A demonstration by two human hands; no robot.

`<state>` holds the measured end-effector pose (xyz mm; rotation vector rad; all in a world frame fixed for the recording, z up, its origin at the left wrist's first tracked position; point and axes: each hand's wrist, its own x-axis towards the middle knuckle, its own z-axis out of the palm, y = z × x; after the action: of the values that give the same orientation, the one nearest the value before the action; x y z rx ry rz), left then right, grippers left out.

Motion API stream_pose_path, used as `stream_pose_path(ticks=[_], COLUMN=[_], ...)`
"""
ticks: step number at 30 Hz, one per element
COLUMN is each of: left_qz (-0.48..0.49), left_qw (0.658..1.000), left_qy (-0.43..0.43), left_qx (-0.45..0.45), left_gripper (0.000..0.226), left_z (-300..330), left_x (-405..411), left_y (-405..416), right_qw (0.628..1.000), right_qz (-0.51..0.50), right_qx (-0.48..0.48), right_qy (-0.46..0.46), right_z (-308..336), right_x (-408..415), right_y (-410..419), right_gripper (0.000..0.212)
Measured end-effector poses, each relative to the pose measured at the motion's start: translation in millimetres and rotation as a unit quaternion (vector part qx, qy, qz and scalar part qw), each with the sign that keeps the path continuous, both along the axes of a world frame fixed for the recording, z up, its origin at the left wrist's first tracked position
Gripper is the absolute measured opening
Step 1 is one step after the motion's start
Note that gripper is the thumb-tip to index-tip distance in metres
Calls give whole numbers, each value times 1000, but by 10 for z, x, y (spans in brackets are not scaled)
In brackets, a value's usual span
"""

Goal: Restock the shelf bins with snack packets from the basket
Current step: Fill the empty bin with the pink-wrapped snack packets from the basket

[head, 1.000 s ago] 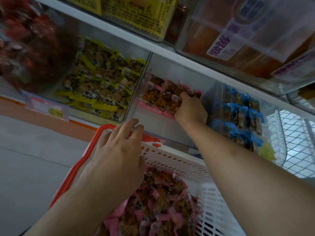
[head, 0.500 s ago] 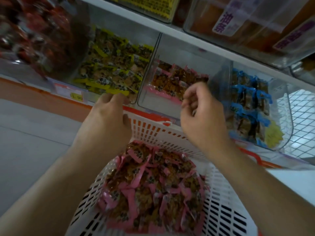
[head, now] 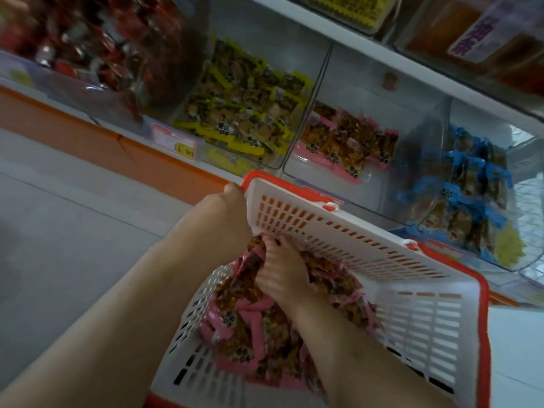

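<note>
Gripping pink-edged snack packets [head: 235,316], right hand [head: 281,272] fingers curl; left hand [head: 219,219] clasps white basket [head: 412,313] rim.

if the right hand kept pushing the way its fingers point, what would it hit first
The right hand is already among the pink packets. Pushed further forward and down, it would probably meet more packets, then the basket's far wall; depth is unclear.

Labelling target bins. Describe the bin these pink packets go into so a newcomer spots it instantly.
Start at the lower shelf row of clear plastic bins just beyond the white basket. The target bin is directly past the basket's far rim, between the yellow-packet bin and the blue-packet bin. It alone holds pink-edged packets, matching the basket's, and looks least full.
</note>
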<state>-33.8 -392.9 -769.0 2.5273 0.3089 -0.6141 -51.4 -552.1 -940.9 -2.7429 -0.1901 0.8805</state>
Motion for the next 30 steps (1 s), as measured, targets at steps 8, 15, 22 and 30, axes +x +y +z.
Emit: stream_pose_path(ticks=[8,15,22,30], left_qz=[60,-39,180,109], left_qw=[992,972,856,913], left_qy=[-112,-166,129,-53], left_qx=[8,-161,-468,-389], left_gripper=[21,14,33,45], left_z=[114,294,319,193], left_x=[81,-40,-31,30], left_y=[-11,-478,-868,-960], right_qw=[982,886,900,926], right_qz=[-143,-283,-64,-24], right_qx=[124,366,299,325], right_qy=[-5,-5,-310,-190], right_z=[1034,2094,2053,2036], right_x=[23,-197,-223,-40], right_y=[-226,-818,-1265,-1520], right_gripper=[35,25,51,50])
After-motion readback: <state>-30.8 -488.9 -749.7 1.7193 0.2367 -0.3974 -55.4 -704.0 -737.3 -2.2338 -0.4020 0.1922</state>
